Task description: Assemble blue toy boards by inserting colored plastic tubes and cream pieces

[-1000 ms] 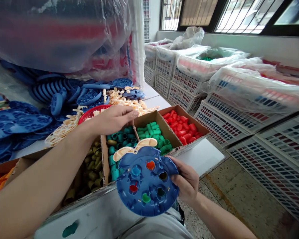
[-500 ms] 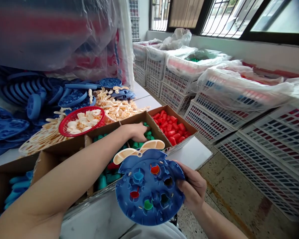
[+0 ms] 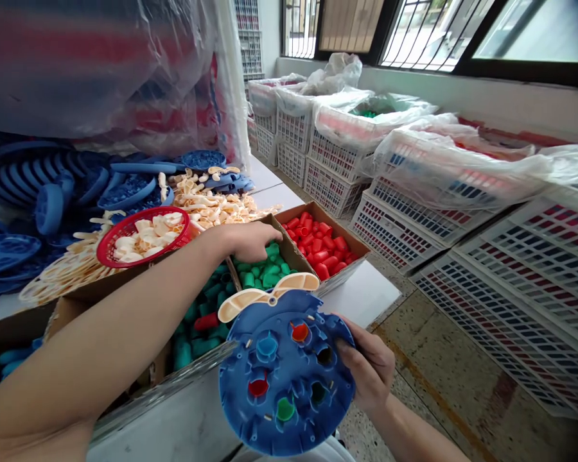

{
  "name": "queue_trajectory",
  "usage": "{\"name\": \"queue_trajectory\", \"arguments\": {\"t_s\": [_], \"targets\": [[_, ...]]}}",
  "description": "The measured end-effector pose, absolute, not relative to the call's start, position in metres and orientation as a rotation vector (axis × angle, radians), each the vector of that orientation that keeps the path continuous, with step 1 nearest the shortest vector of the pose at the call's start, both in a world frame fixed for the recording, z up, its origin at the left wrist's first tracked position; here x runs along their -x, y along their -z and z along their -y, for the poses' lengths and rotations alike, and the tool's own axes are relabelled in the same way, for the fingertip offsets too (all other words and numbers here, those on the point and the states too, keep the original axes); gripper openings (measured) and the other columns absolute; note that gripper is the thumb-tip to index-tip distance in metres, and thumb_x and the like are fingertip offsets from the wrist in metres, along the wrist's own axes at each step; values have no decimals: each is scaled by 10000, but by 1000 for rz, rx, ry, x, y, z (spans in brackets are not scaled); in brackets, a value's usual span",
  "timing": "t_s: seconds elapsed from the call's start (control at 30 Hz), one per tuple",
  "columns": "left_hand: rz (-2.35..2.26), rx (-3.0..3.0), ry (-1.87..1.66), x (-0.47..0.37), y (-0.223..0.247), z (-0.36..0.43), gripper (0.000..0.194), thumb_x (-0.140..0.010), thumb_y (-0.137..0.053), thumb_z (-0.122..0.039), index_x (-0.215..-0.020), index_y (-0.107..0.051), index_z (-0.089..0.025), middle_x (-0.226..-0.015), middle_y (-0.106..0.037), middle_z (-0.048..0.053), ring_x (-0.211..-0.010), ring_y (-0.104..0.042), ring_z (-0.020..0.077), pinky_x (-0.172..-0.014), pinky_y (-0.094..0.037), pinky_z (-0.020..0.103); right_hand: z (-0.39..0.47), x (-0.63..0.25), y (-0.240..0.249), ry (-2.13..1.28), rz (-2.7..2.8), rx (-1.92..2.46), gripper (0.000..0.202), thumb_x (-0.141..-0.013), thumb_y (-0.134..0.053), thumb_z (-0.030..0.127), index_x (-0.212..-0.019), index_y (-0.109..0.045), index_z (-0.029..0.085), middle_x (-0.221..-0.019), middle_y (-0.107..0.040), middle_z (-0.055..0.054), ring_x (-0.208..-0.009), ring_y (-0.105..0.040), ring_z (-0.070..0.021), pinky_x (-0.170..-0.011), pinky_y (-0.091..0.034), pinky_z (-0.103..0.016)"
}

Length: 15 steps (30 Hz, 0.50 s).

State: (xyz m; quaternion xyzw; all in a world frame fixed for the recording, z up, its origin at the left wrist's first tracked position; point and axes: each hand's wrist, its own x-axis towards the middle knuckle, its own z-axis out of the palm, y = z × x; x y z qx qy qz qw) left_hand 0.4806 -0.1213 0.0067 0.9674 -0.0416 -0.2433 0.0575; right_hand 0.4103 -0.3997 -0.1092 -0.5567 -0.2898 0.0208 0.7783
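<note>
My right hand (image 3: 368,367) grips the right edge of a round blue plastic piece (image 3: 289,410). Colored cups in red, blue, green and orange sit in some of its holes, and others look dark. A cream two-lobed part (image 3: 268,297) is attached along its top edge. My left hand (image 3: 255,241) hangs over a cardboard compartment of green pieces (image 3: 270,273), its fingers bent together; whatever they hold is hidden. Just right of it is a compartment of red pieces (image 3: 320,244). Darker green pieces (image 3: 185,350) and one red piece (image 3: 206,321) lie under my left forearm.
A red basket (image 3: 104,247) of cream parts stands behind the boxes, near loose cream parts (image 3: 221,208). Blue round pieces (image 3: 48,208) are heaped at the left. Light blue pieces (image 3: 14,356) lie in the front left box. White crates (image 3: 404,224) line the right side.
My left hand has lifted out of the green pieces and moved slightly left. The view has shifted a little, and the blue piece remains in my right hand.
</note>
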Motion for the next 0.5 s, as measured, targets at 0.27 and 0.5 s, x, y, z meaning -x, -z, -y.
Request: {"name": "queue_trajectory", "arguments": {"t_s": [0.27,0.5], "targets": [[-74,-2956,292,-480,-38,115,456,-826,-534,-241,-1233,-727,-173,-1127,-781,67,-972,-699,234,-812,-502,271,405,-412,112,-4,651,1248,308,-952,-663,269,-1228,-781,339,-944,-811,8,-622,-753,-199,-586,-621,-260],[-176,-2975,517,-426,-41,84,228,-794,-567,-308,-858,-761,-207,-882,-789,55,-795,-699,228,-682,-478,288,405,-416,120,29,643,1319,331,-932,-687,248,-1235,-774,351,-1011,-810,7,-760,-797,-240,-693,-661,-288]]}}
